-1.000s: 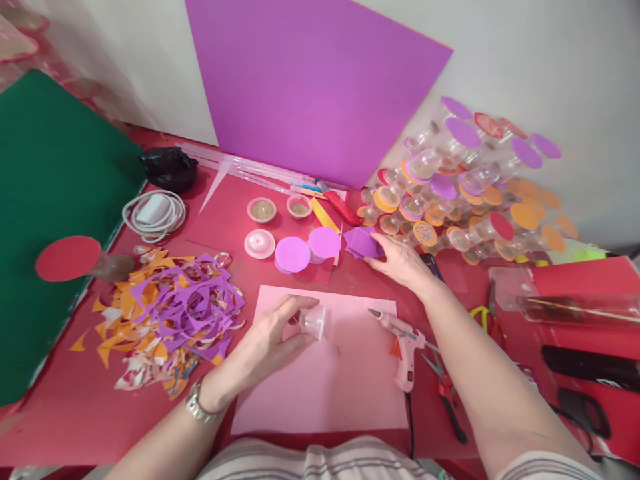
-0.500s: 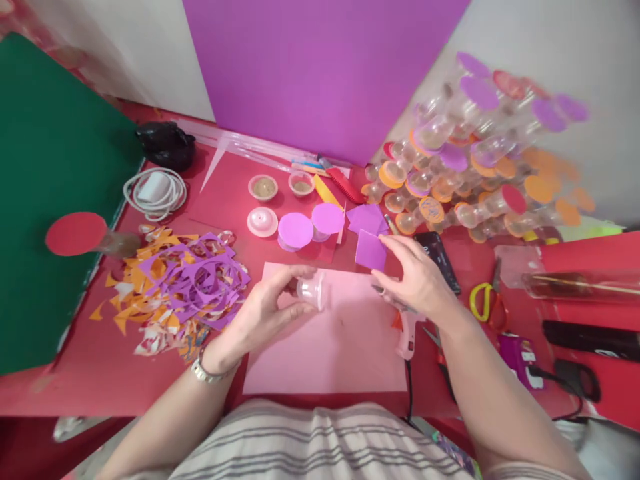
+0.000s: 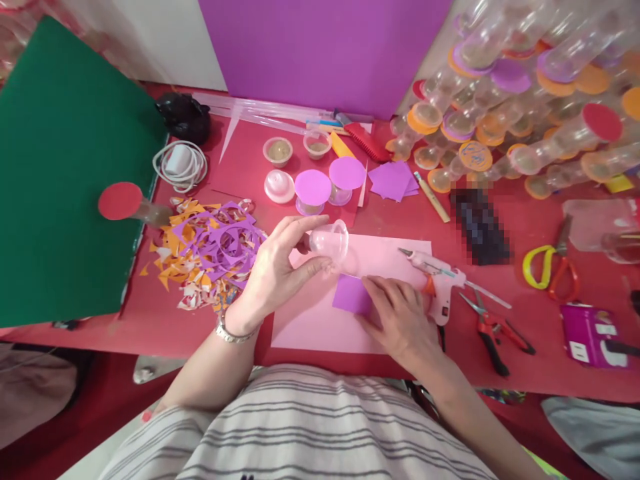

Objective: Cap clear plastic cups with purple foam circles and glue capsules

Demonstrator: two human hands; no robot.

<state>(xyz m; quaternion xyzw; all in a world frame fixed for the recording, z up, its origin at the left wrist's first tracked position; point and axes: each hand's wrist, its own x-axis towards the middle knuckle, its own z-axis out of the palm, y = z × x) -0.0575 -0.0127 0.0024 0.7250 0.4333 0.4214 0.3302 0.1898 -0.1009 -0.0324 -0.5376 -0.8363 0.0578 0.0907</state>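
My left hand (image 3: 280, 270) grips a small clear plastic cup (image 3: 331, 243), tilted on its side with its rim towards the right. Just below and to the right, my right hand (image 3: 400, 320) has its fingers closed on the edge of a purple square (image 3: 351, 295) of paper or foam sheet. The square lies low over a pink sheet (image 3: 310, 333); I cannot tell if it touches. A pink glue gun (image 3: 437, 280) rests right of my right hand. Two cups topped with purple discs (image 3: 313, 188) stand beyond my left hand, beside an upturned clear cup (image 3: 279, 186).
Purple and orange scraps (image 3: 215, 247) are heaped on the left. More purple squares (image 3: 394, 180) lie behind the pink sheet. Red-handled pliers (image 3: 493, 330), scissors (image 3: 553, 267) and a purple box (image 3: 595, 337) lie on the right. Clear bottle-like pieces (image 3: 480, 120) are stacked at back right.
My right hand has brought a purple square from the back down onto or over the pink sheet. The cup stays in my left hand. The camera view has shifted.
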